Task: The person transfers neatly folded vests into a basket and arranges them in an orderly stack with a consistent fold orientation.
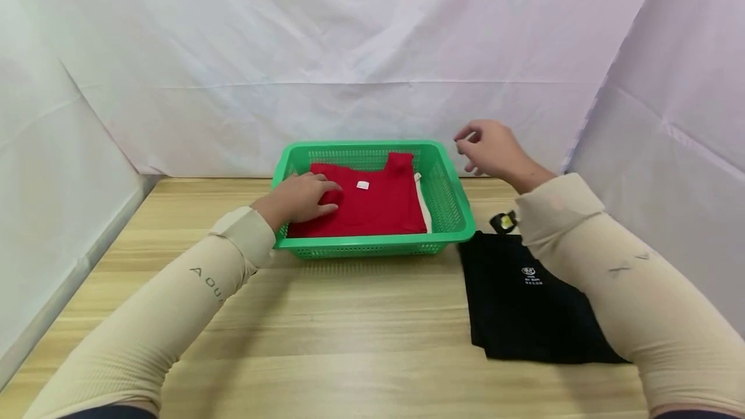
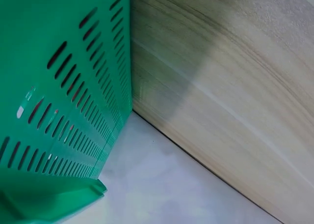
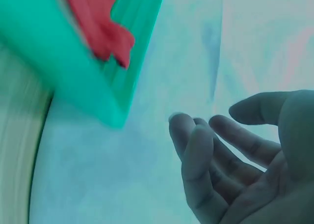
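A folded red garment (image 1: 372, 202) with a small white label lies in a green basket (image 1: 372, 242), a strip of cream cloth (image 1: 425, 205) showing at its right side. My left hand (image 1: 299, 198) rests on the garment's left part, fingers spread; the left wrist view shows only the basket's slotted side (image 2: 73, 86). Beyond the basket's right rim my right hand (image 1: 495, 149) hangs in the air, holding nothing. In the right wrist view that hand (image 3: 245, 170) has loosely bent fingers, thumb apart, with the red garment (image 3: 100, 27) at upper left.
On the wooden table (image 1: 326, 341) a folded black garment (image 1: 524, 315) with white print lies to the right, partly under my right forearm. A small black item with a yellow patch (image 1: 504, 222) is beside its upper edge. White sheets (image 1: 361, 50) hang behind and at both sides.
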`<state>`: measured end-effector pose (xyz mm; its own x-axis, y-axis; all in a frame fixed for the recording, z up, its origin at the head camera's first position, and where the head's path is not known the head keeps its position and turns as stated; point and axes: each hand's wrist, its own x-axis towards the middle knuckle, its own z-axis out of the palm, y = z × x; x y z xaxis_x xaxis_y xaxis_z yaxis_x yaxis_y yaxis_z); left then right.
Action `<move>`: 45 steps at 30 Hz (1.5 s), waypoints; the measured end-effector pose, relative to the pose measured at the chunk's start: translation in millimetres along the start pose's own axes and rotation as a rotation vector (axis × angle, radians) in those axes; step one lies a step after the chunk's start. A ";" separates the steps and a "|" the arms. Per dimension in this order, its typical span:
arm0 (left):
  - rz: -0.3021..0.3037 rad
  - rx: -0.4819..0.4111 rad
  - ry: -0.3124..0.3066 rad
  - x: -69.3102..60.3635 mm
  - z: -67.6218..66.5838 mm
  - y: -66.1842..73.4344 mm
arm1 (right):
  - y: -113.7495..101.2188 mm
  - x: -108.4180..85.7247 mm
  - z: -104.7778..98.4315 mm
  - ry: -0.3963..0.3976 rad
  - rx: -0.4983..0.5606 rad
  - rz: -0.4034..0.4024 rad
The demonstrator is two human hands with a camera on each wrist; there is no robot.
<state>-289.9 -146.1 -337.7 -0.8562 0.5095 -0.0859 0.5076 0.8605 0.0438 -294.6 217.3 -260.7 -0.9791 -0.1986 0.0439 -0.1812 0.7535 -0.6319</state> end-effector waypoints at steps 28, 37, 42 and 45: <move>-0.013 0.071 -0.144 0.8 -4.3 2.8 | 146.9 -105.5 -14.4 -0.344 -0.321 0.071; -0.010 0.072 -0.144 2.8 -7.6 4.2 | 150.0 -125.3 -3.9 -0.338 -0.408 -0.027; -0.011 0.070 -0.137 1.4 -8.5 3.0 | 149.5 -134.7 3.8 -0.327 -0.492 -0.060; -0.011 0.069 -0.136 0.5 -8.5 1.8 | 149.5 -138.0 6.6 -0.317 -0.512 -0.069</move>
<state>-290.2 -144.2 -329.2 -0.8432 0.4902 -0.2206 0.5076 0.8612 -0.0264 -186.0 353.2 -366.4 -0.9025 -0.3754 -0.2111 -0.3415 0.9225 -0.1800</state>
